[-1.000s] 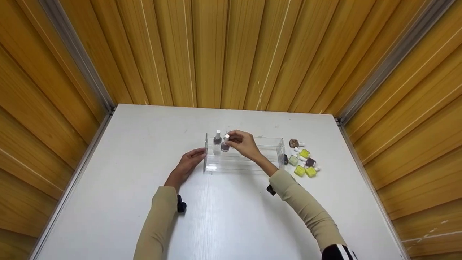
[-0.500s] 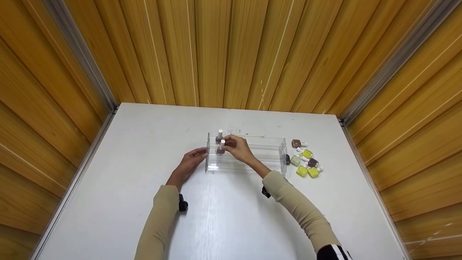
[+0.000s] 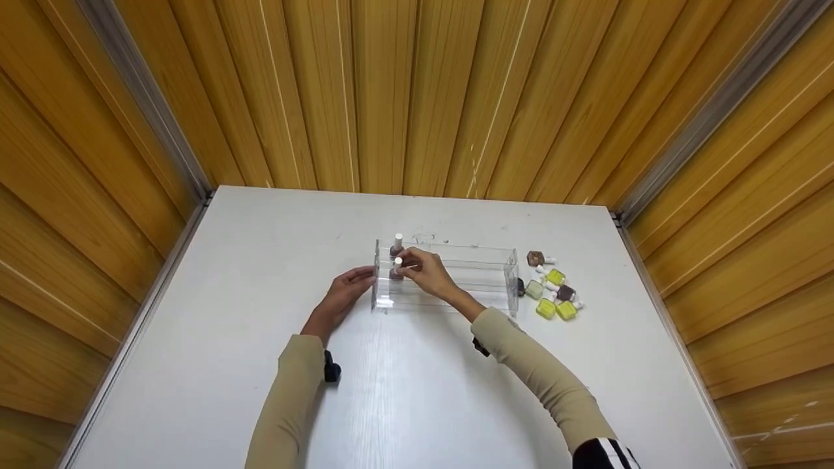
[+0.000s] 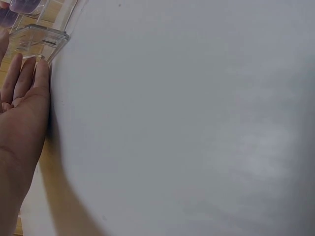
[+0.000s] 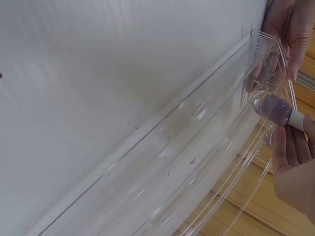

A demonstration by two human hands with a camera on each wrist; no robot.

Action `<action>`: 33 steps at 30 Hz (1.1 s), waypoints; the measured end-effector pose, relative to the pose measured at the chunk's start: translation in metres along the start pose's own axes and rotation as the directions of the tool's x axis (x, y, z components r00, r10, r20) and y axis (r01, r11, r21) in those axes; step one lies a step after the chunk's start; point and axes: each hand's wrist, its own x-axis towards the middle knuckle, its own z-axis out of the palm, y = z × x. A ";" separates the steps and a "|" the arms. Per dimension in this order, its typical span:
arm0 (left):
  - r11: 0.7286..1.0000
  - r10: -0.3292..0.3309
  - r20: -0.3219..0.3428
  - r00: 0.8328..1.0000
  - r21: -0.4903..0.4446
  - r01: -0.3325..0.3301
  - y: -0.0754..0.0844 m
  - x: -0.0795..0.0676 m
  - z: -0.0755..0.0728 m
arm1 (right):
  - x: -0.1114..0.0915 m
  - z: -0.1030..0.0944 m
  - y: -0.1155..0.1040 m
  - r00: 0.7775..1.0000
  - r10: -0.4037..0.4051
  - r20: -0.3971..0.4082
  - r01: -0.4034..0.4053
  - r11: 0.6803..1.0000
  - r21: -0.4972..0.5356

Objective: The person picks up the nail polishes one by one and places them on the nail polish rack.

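A clear acrylic tiered rack [image 3: 511,281] stands on the white table. My right hand [image 3: 431,275] pinches the white cap of a mauve nail polish bottle [image 5: 275,109], holding it upright at the left end of a middle tier. Whether its base rests on the tier I cannot tell. Just behind it, another nail polish bottle [image 3: 397,243] with a white cap stands in the back tier. My left hand [image 3: 342,292] touches the rack's left end with extended fingers, as the left wrist view also shows.
Right of the rack, several nail polish bottles lie on their sides: a brown one [image 3: 535,258], a dark purple one [image 3: 565,293], a pale green one [image 3: 534,289] and yellow ones, including a yellow bottle [image 3: 546,309]. A black bottle [image 3: 520,286] lies close against the rack's right end.
My right hand has carried the nail polish bottle left and toward me, and lowered it to a tier in front of the standing one. The left hand stays at the rack's end.
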 end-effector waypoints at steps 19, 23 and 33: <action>1.000 -0.015 -0.003 1.000 -0.012 0.015 -0.003 0.000 0.002 | -0.018 -0.042 -0.010 0.997 -0.076 -0.021 0.072 0.986 -0.153; 1.000 -0.005 0.002 1.000 -0.018 0.005 -0.004 0.001 0.003 | -0.026 -0.072 -0.013 0.995 -0.083 -0.053 0.072 0.982 -0.173; 1.000 -0.015 -0.022 1.000 -0.016 0.015 -0.001 0.002 0.001 | -0.044 -0.139 -0.019 0.985 -0.049 -0.165 0.011 0.974 -0.227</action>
